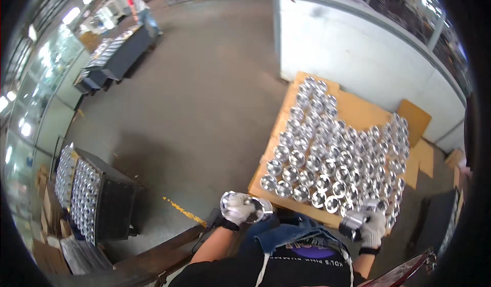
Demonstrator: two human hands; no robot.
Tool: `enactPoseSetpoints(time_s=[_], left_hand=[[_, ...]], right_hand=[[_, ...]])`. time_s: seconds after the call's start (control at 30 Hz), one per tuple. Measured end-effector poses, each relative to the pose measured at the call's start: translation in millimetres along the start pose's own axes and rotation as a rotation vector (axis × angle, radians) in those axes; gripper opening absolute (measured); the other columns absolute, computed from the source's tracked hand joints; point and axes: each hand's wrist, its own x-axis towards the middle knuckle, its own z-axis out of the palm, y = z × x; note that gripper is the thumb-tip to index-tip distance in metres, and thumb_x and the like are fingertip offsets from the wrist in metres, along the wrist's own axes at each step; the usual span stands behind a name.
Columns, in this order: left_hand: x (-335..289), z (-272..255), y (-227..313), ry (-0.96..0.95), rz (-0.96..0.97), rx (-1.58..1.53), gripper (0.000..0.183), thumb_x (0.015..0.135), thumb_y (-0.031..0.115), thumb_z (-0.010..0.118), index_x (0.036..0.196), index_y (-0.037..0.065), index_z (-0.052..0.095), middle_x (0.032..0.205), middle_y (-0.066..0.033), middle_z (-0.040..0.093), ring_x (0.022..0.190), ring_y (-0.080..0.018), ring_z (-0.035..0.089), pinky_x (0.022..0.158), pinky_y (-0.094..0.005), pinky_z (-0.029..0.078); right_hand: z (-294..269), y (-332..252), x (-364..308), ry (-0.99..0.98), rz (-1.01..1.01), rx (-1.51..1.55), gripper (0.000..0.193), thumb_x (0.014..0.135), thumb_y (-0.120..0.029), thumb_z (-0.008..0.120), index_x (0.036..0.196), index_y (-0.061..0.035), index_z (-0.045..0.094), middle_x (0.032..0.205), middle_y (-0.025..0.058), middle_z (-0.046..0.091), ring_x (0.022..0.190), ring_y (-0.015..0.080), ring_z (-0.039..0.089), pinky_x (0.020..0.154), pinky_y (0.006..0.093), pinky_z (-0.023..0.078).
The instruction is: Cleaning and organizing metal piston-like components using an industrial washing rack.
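My left hand (238,208), in a white knit glove, is closed around shiny round metal cups (262,210) just off the front left corner of the cardboard-topped stack. One cup shows on each side of its fingers. My right hand (374,227), gloved the same way, grips a shiny metal cup (353,221) lying on its side at the front right edge; another cup sits close against those fingers. Many similar metal cups (322,183) stand in close rows on the cardboard sheet (358,109). The fingertips of both hands are partly hidden.
A dark cart (116,205) loaded with rows of metal parts stands at the left. A white partition wall (353,51) rises behind the cardboard. Far left, a person (140,12) stands by long dark carts (123,54). Loose cardboard (414,120) leans at the right.
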Motion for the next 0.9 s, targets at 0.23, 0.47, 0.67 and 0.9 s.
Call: enactPoseSetpoints(time_s=[0.23, 0.47, 0.67, 0.9], left_hand=[[30.5, 42.7, -49.2, 0.179, 0.004, -0.133, 0.020, 0.065, 0.023, 0.068, 0.065, 0.005, 0.058, 0.057, -0.0092, 0.054, 0.052, -0.0208, 0.050, 0.053, -0.0376, 0.041], [14.0, 39.0, 20.3, 0.083, -0.210, -0.123, 0.042, 0.072, 0.024, 0.078, 0.101, -0.005, 0.072, 0.080, -0.0099, 0.072, 0.071, -0.0178, 0.067, 0.070, -0.0307, 0.053], [24.9, 69.6, 37.2, 0.008, -0.161, -0.032, 0.021, 0.075, 0.018, 0.073, 0.082, -0.001, 0.071, 0.067, -0.0070, 0.066, 0.060, -0.0140, 0.061, 0.057, -0.0315, 0.048], [15.9, 99.9, 145.1, 0.128, -0.400, -0.151, 0.023, 0.067, 0.018, 0.078, 0.081, 0.002, 0.070, 0.066, -0.0053, 0.064, 0.063, -0.0138, 0.063, 0.058, -0.0322, 0.049]], right_hand=[[-17.6, -25.0, 49.3, -0.137, 0.017, -0.025, 0.021, 0.069, -0.022, 0.079, 0.090, -0.0197, 0.080, 0.095, 0.0120, 0.071, 0.081, 0.0308, 0.069, 0.073, 0.0390, 0.055], [10.5, 8.9, 101.4, -0.323, 0.087, -0.031, 0.025, 0.072, -0.026, 0.075, 0.096, -0.0260, 0.080, 0.091, 0.0135, 0.067, 0.086, 0.0314, 0.066, 0.076, 0.0392, 0.054], [54.3, 45.2, 185.7, -0.396, -0.058, -0.013, 0.021, 0.071, -0.022, 0.073, 0.091, -0.0273, 0.078, 0.088, 0.0087, 0.068, 0.082, 0.0301, 0.067, 0.072, 0.0410, 0.055], [132.8, 84.8, 367.6, -0.075, -0.327, 0.023, 0.017, 0.066, -0.013, 0.070, 0.080, -0.0211, 0.075, 0.080, 0.0082, 0.067, 0.076, 0.0308, 0.066, 0.065, 0.0451, 0.052]])
